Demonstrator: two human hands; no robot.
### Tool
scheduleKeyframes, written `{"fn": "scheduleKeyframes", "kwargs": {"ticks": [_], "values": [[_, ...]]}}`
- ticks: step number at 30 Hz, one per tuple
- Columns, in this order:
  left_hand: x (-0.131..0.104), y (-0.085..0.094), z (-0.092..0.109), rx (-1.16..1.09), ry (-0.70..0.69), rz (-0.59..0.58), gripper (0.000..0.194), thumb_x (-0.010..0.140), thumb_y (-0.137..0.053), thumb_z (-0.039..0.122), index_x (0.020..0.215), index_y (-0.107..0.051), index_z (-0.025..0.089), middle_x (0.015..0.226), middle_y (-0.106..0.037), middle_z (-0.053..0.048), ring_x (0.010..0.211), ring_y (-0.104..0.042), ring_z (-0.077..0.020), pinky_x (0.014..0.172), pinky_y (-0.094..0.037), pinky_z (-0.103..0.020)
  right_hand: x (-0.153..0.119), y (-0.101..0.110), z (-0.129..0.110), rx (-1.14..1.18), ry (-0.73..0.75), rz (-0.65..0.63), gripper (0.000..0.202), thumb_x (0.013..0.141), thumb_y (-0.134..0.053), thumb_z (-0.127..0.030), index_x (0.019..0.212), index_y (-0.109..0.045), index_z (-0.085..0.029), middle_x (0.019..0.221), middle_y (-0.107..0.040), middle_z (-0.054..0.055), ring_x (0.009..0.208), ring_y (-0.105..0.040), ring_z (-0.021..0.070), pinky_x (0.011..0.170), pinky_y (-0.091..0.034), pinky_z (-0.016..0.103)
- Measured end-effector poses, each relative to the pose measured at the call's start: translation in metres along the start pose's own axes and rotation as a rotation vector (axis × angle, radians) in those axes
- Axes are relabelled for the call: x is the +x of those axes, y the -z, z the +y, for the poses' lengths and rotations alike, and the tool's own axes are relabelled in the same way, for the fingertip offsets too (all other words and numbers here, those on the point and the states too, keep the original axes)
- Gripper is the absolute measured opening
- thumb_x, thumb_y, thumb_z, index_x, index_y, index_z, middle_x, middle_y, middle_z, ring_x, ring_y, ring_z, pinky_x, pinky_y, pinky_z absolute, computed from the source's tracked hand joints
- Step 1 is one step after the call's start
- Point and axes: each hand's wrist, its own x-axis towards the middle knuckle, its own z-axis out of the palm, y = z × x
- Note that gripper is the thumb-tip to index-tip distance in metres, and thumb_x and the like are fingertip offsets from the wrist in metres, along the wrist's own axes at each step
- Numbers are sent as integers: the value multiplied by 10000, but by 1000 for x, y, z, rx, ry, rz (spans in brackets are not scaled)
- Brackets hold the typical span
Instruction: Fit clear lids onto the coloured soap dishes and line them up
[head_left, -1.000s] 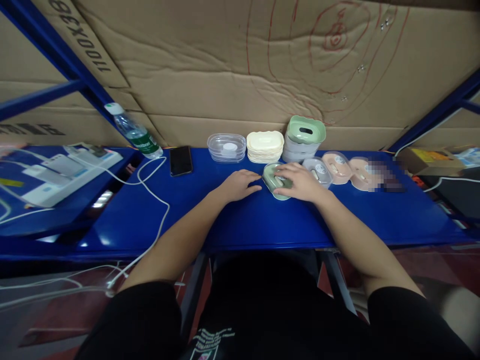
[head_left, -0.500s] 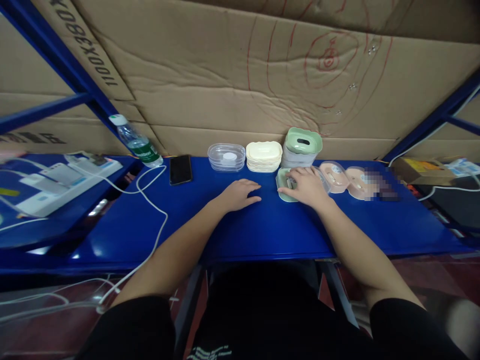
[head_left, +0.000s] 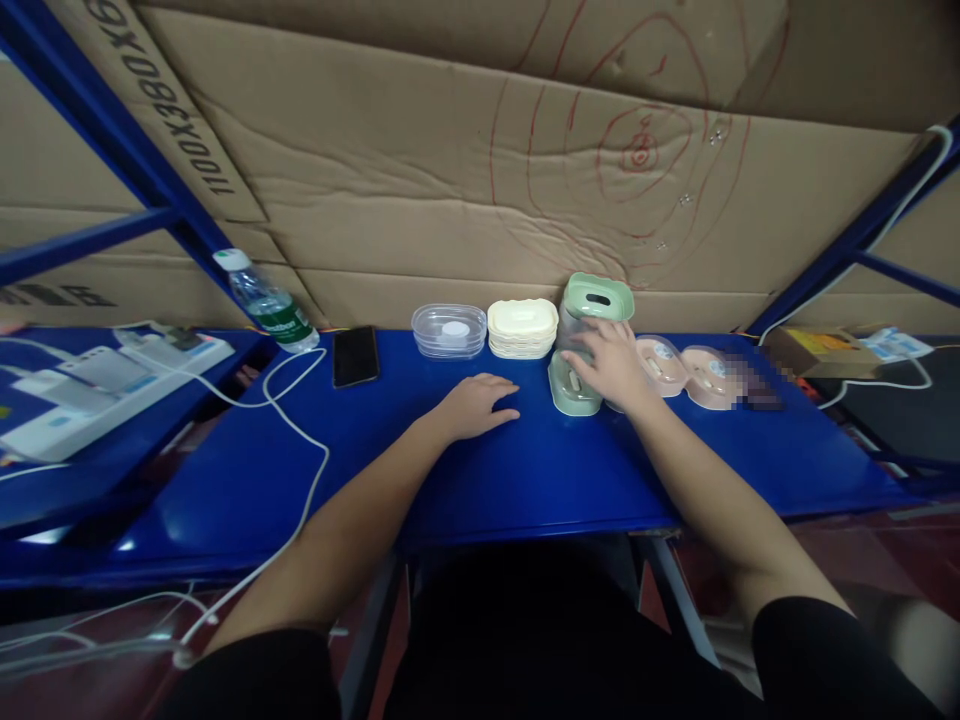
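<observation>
My right hand (head_left: 611, 362) has its fingers stretched out at the back edge of a green lidded box (head_left: 574, 398), in front of a stack of green and grey-white open boxes (head_left: 596, 292). Its wrist partly covers another clear-lidded box; whether the fingertips touch the green box or the stack I cannot tell. My left hand (head_left: 478, 405) lies flat on the blue table with fingers apart, holding nothing. Behind it are a stack of clear lids (head_left: 450, 330) and a stack of cream scalloped trays (head_left: 523, 328).
Pink boxes with clear lids (head_left: 711, 378) stand on the right, beside a blurred-out patch. To the left are a black phone (head_left: 355, 356), a water bottle (head_left: 274, 308), a white cable (head_left: 326, 450) and a power strip (head_left: 112, 390). Cardboard (head_left: 375, 180) walls the back.
My right hand has slid off the top of the green lidded box toward its back edge, so more of the box shows. My left hand stays put; the view has shifted slightly.
</observation>
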Motion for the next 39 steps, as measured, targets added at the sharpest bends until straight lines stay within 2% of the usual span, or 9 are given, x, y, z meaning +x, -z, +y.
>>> {"fn": "scheduleKeyframes", "kwargs": {"ticks": [6, 9, 16, 21, 24, 27, 30, 33, 39], "values": [[0, -3, -1, 3, -6, 10, 594, 1102, -636, 550, 1559, -703, 177, 1605, -708, -170, 1522, -645, -362, 1279, -497, -535, 40, 5, 17, -35, -83, 94, 396, 1030, -592, -348, 1335, -795, -196, 1407, -788, 198, 1312, -646, 455, 1185, -441, 692], [-1, -3, -1, 1, -10, 16, 600, 1100, -636, 558, 1563, -700, 181, 1604, -708, -173, 1520, -648, -361, 1273, -501, -534, 52, 3, 24, -85, -112, 55, 334, 999, -618, -329, 1217, -841, -209, 1343, -812, 182, 1256, -651, 445, 1139, -464, 658], [-1, -6, -3, -8, -19, 26, 595, 1092, -652, 569, 1548, -710, 192, 1601, -707, -183, 1525, -648, -371, 1264, -508, -554, 57, 7, 31, -79, -90, 25, 310, 1030, -584, -310, 1117, -877, -255, 1303, -843, 134, 1210, -674, 397, 1113, -469, 616], [-1, -3, 0, -41, -3, 27, 601, 1086, -663, 553, 1586, -670, 219, 1631, -683, -176, 1515, -657, -373, 1261, -519, -569, 54, 23, 25, -30, -54, 166, 371, 1091, -512, -365, 1121, -862, -244, 1223, -853, 150, 1223, -696, 400, 1148, -465, 613], [-1, 2, 5, -104, -8, 182, 739, 1054, -718, 578, 1683, -548, 228, 1705, -606, -188, 1576, -597, -382, 1311, -488, -582, 40, 33, 3, 105, -28, 316, 390, 1117, -501, -459, 1094, -847, -282, 1140, -857, 126, 1156, -735, 389, 1140, -503, 625], [-3, 8, 10, -113, -39, 449, 1084, 934, -837, 720, 1772, -363, 223, 1774, -495, -233, 1662, -481, -432, 1374, -409, -635, 16, 37, -32, 343, 39, 371, 383, 1118, -541, -557, 1051, -816, -299, 1074, -853, 100, 1097, -775, 354, 1160, -546, 611], [-7, 11, 12, -66, -96, 666, 1380, 826, -872, 847, 1820, -149, 220, 1806, -399, -292, 1698, -403, -488, 1385, -360, -710, -8, 30, -65, 650, 29, 265, 403, 1054, -644, -671, 1012, -801, -302, 1069, -864, 96, 1055, -808, 343, 1019, -644, 563], [-11, 12, 12, -45, -136, 769, 1483, 803, -872, 875, 1825, -6, 237, 1811, -368, -312, 1699, -391, -503, 1375, -366, -729, -24, 16, -83, 910, -25, 80, 472, 965, -730, -777, 960, -783, -308, 952, -855, 62, 882, -807, 297, 860, -682, 499], [-13, 16, 19, -171, -108, 569, 1331, 832, -910, 697, 1826, -153, 239, 1752, -491, -248, 1616, -516, -484, 1313, -482, -683, -34, 5, -77, 1102, -7, -107, 497, 907, -822, -762, 860, -767, -271, 810, -810, 28, 696, -735, 222, 665, -634, 387]]}}
